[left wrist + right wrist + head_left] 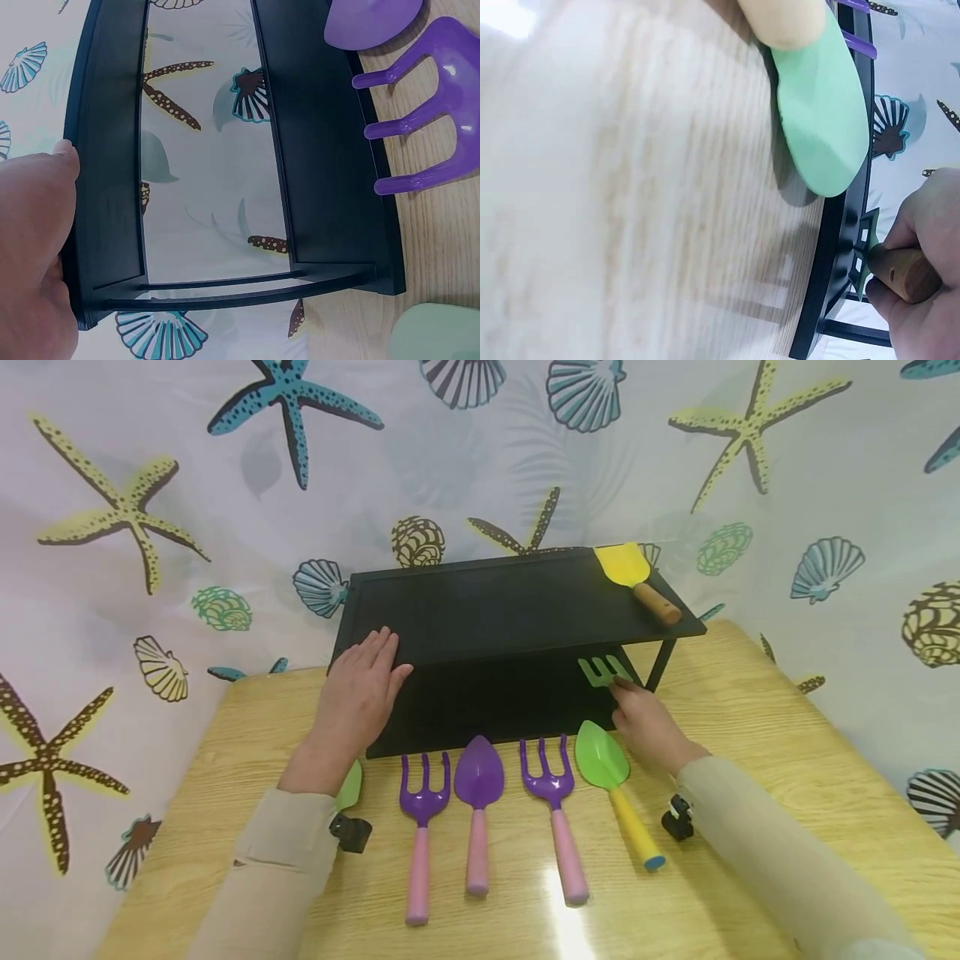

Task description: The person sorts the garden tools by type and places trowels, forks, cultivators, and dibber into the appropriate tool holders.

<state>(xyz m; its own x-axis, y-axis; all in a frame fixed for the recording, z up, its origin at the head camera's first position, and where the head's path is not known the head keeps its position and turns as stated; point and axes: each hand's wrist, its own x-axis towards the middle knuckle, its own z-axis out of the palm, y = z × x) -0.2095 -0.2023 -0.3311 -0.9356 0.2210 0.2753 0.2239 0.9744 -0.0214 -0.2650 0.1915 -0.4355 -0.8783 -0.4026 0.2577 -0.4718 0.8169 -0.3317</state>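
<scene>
My left hand rests with straight fingers on the left front of the top of a black two-tier shelf. My right hand grips a small green hand fork by its wooden handle. The fork's prongs reach under the top board, over the right end of the lower board. Close by that hand lies a green trowel with a yellow handle. On the top board, at the right end, sits a yellow spade with a wooden handle.
Before the shelf on the wooden table lie a purple fork, a purple trowel and another purple fork, all pink-handled. A green blade shows partly behind the left wrist. A cloth with starfish and shells hangs behind.
</scene>
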